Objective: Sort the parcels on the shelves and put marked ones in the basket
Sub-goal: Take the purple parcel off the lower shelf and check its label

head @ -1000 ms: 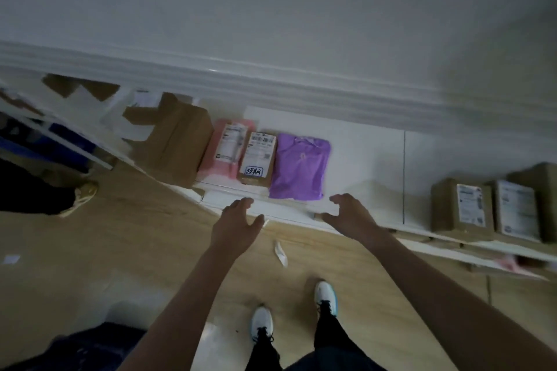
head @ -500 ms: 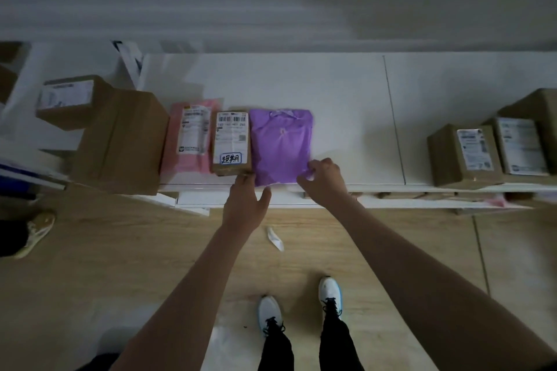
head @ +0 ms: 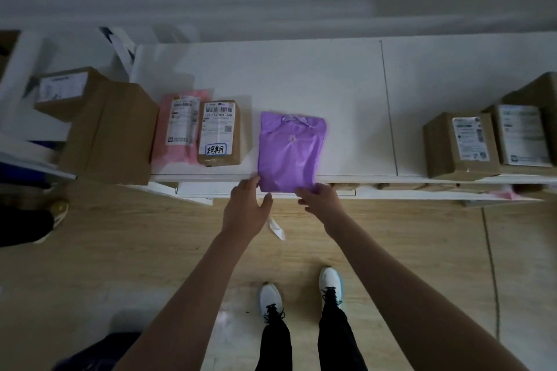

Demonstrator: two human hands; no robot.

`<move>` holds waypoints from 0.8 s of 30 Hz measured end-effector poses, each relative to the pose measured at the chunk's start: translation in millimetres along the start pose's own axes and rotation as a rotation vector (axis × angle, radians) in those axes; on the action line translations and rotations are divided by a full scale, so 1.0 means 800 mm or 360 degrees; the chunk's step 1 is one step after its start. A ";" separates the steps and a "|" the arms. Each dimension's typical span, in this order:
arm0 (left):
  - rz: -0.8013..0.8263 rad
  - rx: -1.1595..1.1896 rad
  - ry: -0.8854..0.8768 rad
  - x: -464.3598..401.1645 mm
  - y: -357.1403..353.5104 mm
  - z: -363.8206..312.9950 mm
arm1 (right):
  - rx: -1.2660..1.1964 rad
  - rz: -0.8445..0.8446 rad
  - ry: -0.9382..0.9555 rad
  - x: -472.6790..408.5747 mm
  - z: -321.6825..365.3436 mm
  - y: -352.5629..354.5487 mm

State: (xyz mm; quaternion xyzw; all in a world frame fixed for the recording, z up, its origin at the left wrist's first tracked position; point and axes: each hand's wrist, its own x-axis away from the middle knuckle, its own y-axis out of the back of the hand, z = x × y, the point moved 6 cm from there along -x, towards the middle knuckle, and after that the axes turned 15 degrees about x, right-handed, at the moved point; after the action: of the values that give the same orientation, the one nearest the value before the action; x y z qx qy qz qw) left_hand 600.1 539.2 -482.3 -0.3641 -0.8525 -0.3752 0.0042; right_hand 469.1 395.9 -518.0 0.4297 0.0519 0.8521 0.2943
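The right hand (head: 322, 202) pinches the near right corner of the purple bag (head: 291, 150). The left hand (head: 245, 208), fingers straight and thumb spread, touches its near left corner. The purple bag lies on the white shelf (head: 331, 84), its near edge over the front lip. Left of it, apart, lies a box (head: 219, 132) with a handwritten mark, just beside a pink bag (head: 177, 129).

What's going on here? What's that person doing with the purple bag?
A person is sorting parcels on a white shelf. Their right hand grips the near corner of a purple bag, and the left hand touches its other near corner. The bag lies apart from a small brown box with a handwritten mark, which has a pink bag beside it.
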 end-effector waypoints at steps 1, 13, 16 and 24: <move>0.0019 -0.0025 -0.0006 -0.004 -0.001 -0.004 | 0.0064 -0.0029 0.0041 0.000 0.005 0.006; 0.0221 0.0219 -0.0215 -0.011 -0.100 -0.124 | 0.0757 -0.0593 0.0532 0.054 0.060 0.144; 0.0252 0.0298 -0.0315 -0.016 -0.107 -0.160 | 0.0904 -0.0642 0.0684 0.065 0.090 0.151; 0.0185 0.0331 -0.0168 -0.011 -0.058 -0.103 | 0.1435 -0.0492 0.0900 0.063 0.135 0.076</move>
State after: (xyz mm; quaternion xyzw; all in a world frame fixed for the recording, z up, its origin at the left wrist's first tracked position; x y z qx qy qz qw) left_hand 555.7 459.6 -454.7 -0.4296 -0.8633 -0.2641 0.0187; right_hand 500.8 355.7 -394.7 0.2549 0.5509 0.7746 0.1775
